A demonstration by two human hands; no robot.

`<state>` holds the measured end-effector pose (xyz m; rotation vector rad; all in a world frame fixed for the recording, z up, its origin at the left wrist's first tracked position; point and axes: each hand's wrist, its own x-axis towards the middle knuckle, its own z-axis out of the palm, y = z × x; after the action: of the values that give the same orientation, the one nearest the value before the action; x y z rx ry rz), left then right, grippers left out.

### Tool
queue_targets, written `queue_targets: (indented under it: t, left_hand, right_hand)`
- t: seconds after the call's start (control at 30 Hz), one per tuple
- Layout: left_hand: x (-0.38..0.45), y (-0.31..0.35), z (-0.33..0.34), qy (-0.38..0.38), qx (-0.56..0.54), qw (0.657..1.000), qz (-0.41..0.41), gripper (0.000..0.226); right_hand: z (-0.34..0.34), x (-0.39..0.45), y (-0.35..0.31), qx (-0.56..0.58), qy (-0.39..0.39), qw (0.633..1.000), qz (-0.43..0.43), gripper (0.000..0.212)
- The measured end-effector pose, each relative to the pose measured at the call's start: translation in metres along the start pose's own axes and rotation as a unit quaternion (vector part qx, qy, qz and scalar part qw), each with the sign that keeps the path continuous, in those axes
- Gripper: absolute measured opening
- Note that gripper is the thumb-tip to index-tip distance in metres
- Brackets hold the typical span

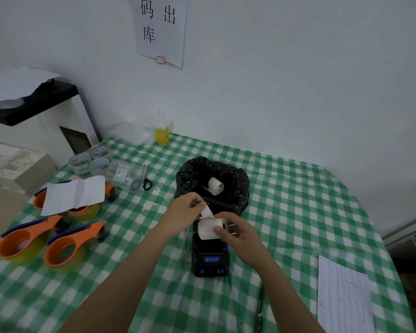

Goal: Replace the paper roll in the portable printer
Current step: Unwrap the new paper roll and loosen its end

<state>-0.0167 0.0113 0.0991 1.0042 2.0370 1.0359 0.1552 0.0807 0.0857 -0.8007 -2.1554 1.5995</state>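
While the loose leading edge is being peeled, the main risk is a tear: the left hand (187, 209) pulls up-left w/ the small white paper tab (206, 211) pinched between thumb and fingertips, and a sharp tug could rip it or spill several turns off. The fresh white paper roll (209, 229), centre frame, could also slip, since the right hand (238, 233) grips it only by thumb (220, 230) on the near face and fingers curled behind the far end. It sits just above the open bay of the black portable printer w/ blue buttons (211, 259), not yet seated. A used curled white roll (215, 185) lies in the black-bagged bin (240, 186) behind.
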Motion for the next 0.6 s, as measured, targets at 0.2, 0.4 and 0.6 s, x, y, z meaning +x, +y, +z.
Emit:
queue_targets:
  t: [0.2,0.4,0.6]
  left_hand:
    - [0.005,-0.002,0.001,-0.004,-0.01,1.0,-0.009,0.015]
    - [0.013,-0.007,0.006,0.003,-0.024,0.999,-0.027,0.014]
    - [0.025,-0.012,0.003,0.067,-0.059,0.996,-0.013,0.011]
  right_hand:
    - [-0.001,0.001,0.003,0.007,-0.002,1.0,0.008,0.022]
    - [-0.002,0.002,0.009,0.006,0.0,1.0,0.023,0.019]
    - [-0.007,0.004,0.016,0.025,0.019,0.999,0.042,0.02]
